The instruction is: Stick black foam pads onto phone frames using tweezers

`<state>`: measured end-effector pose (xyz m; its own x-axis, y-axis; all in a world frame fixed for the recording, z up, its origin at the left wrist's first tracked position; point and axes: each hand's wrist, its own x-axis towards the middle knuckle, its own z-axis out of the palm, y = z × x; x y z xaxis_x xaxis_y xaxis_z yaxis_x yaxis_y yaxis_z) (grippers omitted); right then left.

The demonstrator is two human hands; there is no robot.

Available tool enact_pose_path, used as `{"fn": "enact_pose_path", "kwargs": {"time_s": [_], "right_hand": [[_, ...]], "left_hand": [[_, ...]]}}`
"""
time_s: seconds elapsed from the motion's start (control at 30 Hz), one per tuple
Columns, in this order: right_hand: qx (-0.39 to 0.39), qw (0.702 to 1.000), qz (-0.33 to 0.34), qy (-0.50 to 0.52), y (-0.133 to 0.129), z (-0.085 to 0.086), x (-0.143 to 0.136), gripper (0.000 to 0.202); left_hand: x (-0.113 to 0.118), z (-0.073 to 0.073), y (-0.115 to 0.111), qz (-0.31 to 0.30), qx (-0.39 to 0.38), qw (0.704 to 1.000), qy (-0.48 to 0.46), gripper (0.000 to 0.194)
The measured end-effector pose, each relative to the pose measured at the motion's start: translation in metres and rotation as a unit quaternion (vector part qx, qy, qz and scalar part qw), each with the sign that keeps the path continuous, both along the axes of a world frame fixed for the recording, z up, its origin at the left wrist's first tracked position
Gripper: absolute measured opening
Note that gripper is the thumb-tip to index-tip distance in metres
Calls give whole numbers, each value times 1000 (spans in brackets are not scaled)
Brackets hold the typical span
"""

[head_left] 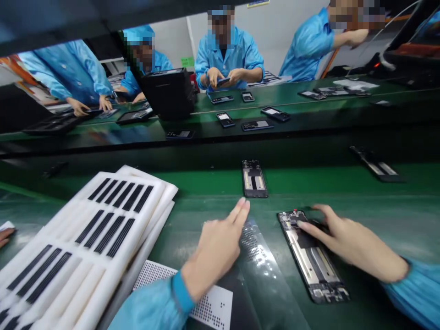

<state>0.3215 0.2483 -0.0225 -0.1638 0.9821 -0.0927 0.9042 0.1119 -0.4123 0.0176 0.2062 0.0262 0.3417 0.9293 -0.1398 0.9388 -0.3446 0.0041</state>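
My left hand reaches forward with two fingers stretched out and the others curled under. Its fingertips are just short of an opened phone body lying on the green belt. My right hand has its thumb on the upper part of a nearer opened phone body, with its fingers around the right edge. This phone body shows its circuit board at the top and a silvery middle. Under my left forearm lies a white sheet with rows of black dots. Beside it is a clear plastic strip with small dots.
White foam trays with black strips are stacked at left. Another phone body lies at right on the belt. Across a raised ledge, several co-workers in blue handle phones near a black stack of trays. Another person's hand shows at the left edge.
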Motion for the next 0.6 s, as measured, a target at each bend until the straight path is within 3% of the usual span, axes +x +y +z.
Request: {"fn": "enact_pose_path", "kwargs": {"time_s": [0.1,0.2,0.43,0.53,0.6], "right_hand": [[-61,998,-26,-21,24,-1,8,59],[-54,998,-18,-23,32,-2,10,46],[-45,998,-9,-34,30,-2,7,37],[-34,999,-6,-14,33,0,10,36],[-44,998,-8,40,34,6,14,44]], "left_hand": [[22,-5,46,0,-12,1000,-10,92],[30,-17,69,11,-43,999,-22,79],[27,-24,93,32,-124,989,-72,49],[36,-14,92,57,-113,985,-114,40],[36,2,80,90,-70,981,-154,36]]}}
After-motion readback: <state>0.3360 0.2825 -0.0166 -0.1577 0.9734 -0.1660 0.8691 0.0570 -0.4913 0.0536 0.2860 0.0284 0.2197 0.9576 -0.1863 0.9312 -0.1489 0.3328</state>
